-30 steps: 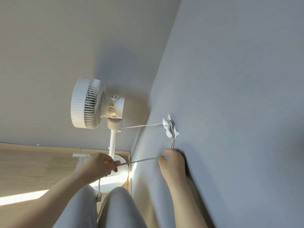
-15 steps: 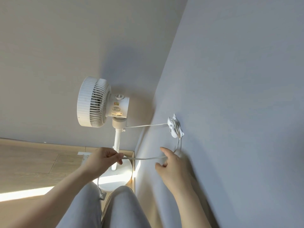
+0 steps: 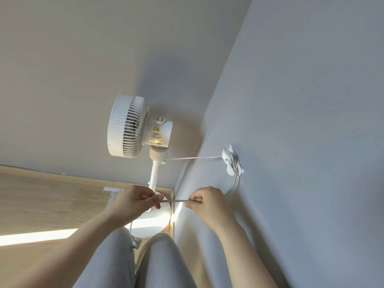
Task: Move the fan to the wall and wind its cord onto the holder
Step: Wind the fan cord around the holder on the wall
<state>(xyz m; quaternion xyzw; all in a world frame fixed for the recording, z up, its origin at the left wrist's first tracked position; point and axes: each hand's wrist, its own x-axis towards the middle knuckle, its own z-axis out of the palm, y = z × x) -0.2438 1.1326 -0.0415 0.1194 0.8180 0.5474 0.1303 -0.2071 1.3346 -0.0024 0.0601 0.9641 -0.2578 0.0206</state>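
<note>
While the left grip (image 3: 137, 202) and right grip (image 3: 207, 202) pinch the cord (image 3: 173, 201) taut, a hard tug could strip wound loops off the holder (image 3: 231, 163).

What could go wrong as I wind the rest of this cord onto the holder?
1. The cord runs nearly straight from the fan to the holder; a hard tug by the right hand could tip the fan or strain the holder.
2. The plug dangles below the left hand beside the knees; it may snag there as slack is drawn up.
</note>
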